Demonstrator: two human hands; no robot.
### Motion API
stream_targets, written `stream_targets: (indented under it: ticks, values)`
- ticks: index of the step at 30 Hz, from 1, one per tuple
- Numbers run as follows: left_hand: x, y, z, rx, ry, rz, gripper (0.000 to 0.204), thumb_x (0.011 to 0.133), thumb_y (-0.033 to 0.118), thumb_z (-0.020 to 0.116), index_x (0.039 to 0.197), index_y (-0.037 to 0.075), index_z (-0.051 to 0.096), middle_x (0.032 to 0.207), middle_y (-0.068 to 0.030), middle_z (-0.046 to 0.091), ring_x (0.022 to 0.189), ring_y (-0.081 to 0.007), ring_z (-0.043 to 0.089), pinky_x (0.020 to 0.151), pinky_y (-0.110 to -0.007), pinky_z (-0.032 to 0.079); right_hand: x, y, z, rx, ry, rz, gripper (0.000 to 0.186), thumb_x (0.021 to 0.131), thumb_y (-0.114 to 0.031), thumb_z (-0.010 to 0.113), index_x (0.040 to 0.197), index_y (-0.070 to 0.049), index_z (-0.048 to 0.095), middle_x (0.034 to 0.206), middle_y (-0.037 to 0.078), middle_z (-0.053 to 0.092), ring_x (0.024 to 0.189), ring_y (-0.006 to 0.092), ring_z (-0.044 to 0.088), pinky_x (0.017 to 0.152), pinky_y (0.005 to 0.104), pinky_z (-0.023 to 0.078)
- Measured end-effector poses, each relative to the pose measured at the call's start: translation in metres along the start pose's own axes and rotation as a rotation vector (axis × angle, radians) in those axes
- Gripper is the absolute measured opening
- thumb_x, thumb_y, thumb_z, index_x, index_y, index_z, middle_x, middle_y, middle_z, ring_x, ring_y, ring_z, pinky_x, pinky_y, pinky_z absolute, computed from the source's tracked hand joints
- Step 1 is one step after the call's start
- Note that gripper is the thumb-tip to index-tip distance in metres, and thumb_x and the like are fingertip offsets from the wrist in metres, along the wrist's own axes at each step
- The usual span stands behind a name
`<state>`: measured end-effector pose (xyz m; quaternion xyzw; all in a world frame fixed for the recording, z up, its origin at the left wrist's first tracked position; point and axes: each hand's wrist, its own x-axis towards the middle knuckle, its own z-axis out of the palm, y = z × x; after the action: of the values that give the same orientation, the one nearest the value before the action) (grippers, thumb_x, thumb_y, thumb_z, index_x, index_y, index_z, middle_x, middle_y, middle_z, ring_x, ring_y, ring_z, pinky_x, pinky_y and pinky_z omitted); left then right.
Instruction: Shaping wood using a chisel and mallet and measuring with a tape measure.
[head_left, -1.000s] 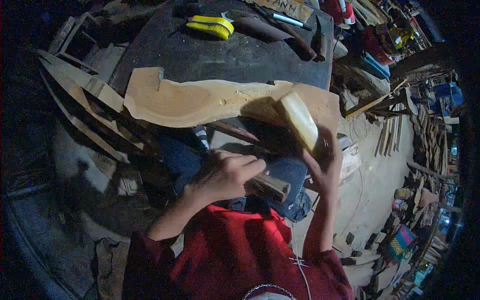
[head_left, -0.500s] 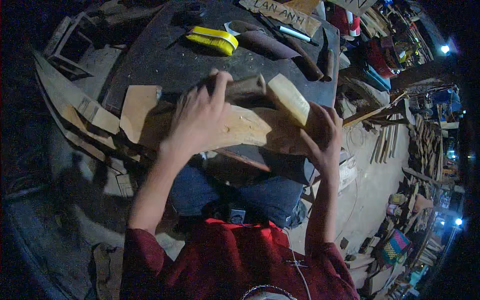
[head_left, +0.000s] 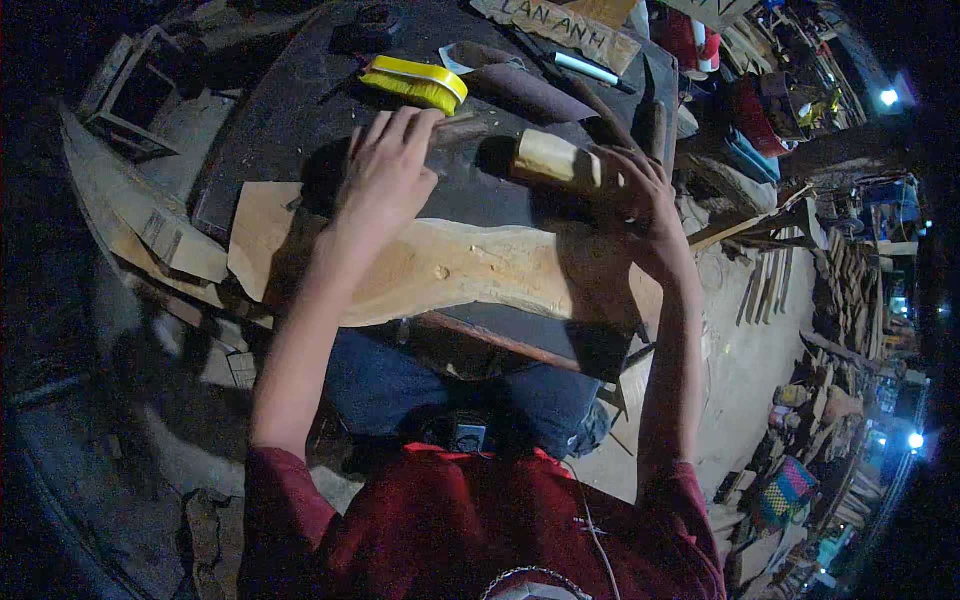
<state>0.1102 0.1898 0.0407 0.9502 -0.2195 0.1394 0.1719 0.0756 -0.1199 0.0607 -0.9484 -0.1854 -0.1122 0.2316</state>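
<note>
left hand reached past plank toward yellow brush; right hand apparently lifted wooden mallet

lighting: pretty dim overall, just a few bright lamps glowing off on the right side
counter: dark, worn top, scuffed all over
floor: pale and dusty on the right, littered with wood offcuts
left side: loose planks leaning beside the counter, plus an open wooden box frame at the top left
right side: stacks of timber and colourful clutter piled along the edge
</note>
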Motion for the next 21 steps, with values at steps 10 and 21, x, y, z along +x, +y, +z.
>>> stream_targets:
  ticks: [10,21]
  values:
    - [-0.122,0.004,-0.074,-0.323,0.205,-0.389,0.027,0.089,0.015,0.06,0.113,0.003,0.056,0.112,-0.0143,0.057,0.107,-0.03,0.055,0.092,-0.038,0.044,0.072,0.064,0.051,-0.526,0.137,0.111,0.045,0.082,-0.025,0.065,0.126,-0.019,0.057,0.124,0.016,0.05,0.11,0.0354,0.049,0.093,0.0484,0.039]
    - [-0.202,-0.024,-0.054,-1.055,0.416,-1.04,0.05,0.094,0.029,0.06,0.132,0.004,0.041,0.108,-0.0113,0.051,0.101,-0.0212,0.051,0.094,-0.039,0.045,0.085,-0.013,0.009,0.221,0.029,0.082,0.049,0.079,-0.027,0.074,0.118,-0.003,0.056,0.106,0.017,0.064,0.097,0.0234,0.061,0.085,0.0381,0.047]
